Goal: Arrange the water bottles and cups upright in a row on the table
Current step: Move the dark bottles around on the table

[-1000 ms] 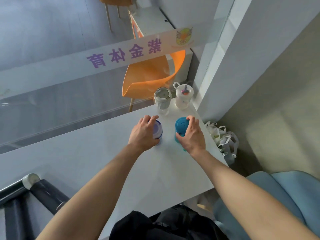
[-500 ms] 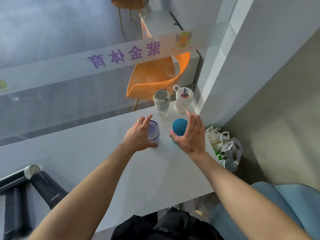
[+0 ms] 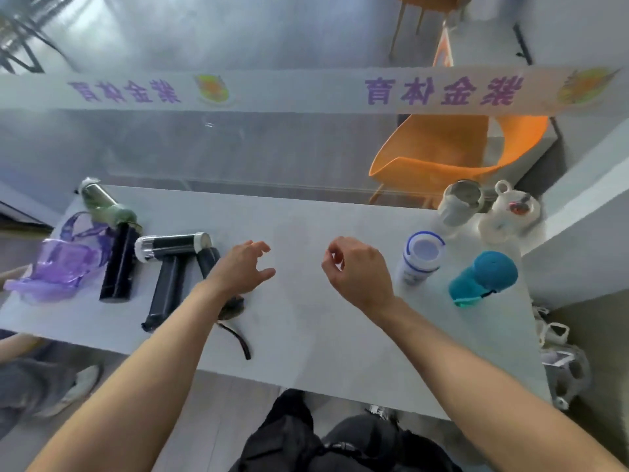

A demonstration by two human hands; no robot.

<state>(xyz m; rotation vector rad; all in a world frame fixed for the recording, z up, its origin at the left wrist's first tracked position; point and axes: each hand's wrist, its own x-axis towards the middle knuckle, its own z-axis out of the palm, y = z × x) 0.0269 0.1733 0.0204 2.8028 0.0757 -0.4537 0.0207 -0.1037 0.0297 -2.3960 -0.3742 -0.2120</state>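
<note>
Upright at the table's right end stand a white cup with a blue rim (image 3: 422, 258), a teal bottle (image 3: 483, 277), a grey lidded cup (image 3: 457, 206) and a white bottle with a loop handle (image 3: 510, 216). On the left lie a black bottle with silver ends (image 3: 172, 245), two more black bottles (image 3: 119, 264) (image 3: 166, 291), a green bottle (image 3: 105, 206), and another dark bottle (image 3: 209, 258) partly hidden under my left wrist. My left hand (image 3: 245, 267) and my right hand (image 3: 357, 267) hover empty over the table's middle, fingers loosely curled.
The white table (image 3: 306, 318) runs along a glass partition with a purple-lettered band. A purple translucent bag (image 3: 58, 264) lies at the far left. An orange chair (image 3: 456, 151) stands behind the glass. White bags (image 3: 561, 366) sit on the floor at the right. A person's leg and shoe (image 3: 41, 386) show lower left.
Both hands have let go of the white cup and the teal bottle and moved left to the table's middle. The view has swung left, showing the lying bottles.
</note>
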